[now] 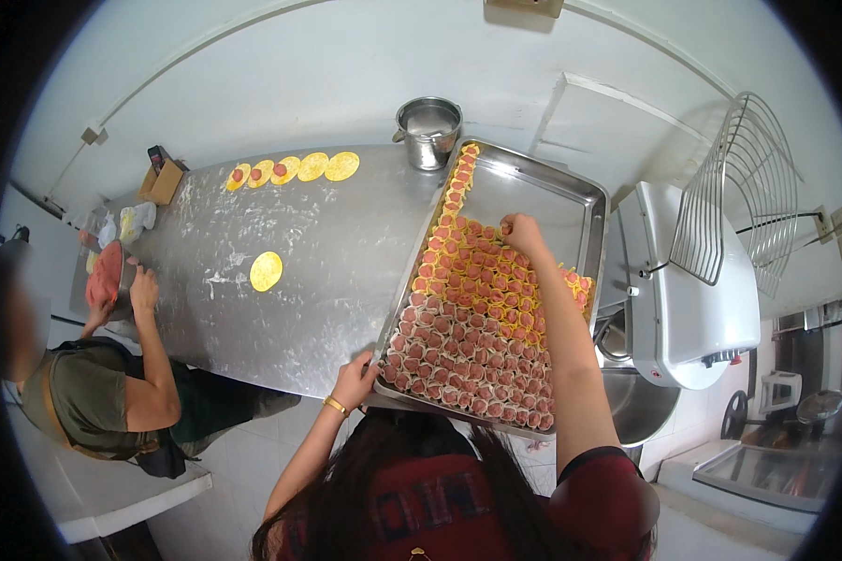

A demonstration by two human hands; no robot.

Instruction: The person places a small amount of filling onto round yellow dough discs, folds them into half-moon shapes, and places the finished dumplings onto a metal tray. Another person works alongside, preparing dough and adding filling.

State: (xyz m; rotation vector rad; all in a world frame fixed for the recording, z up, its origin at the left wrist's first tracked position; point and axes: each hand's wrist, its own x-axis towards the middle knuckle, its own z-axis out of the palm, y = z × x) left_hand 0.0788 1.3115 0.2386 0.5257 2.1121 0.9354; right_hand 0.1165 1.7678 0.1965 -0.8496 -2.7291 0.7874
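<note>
Dumplings [472, 327] are crowding a tray [538, 196]; the left hand [354, 381] is clasping its near-left corner, the right hand [522, 232] is bunching; whether pinching, I can't tell.

White walls [309, 70], pale tiled floor [239, 481]

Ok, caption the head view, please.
Left hand at the rim of a metal tray, right hand at its rows of pink-filled dumplings.

Rests the left hand [354, 383], fingers bent, at the near left corner of the tray [526, 187]; extends the right arm [571, 351] over it, with the right hand [523, 234] curled above its far half.
</note>
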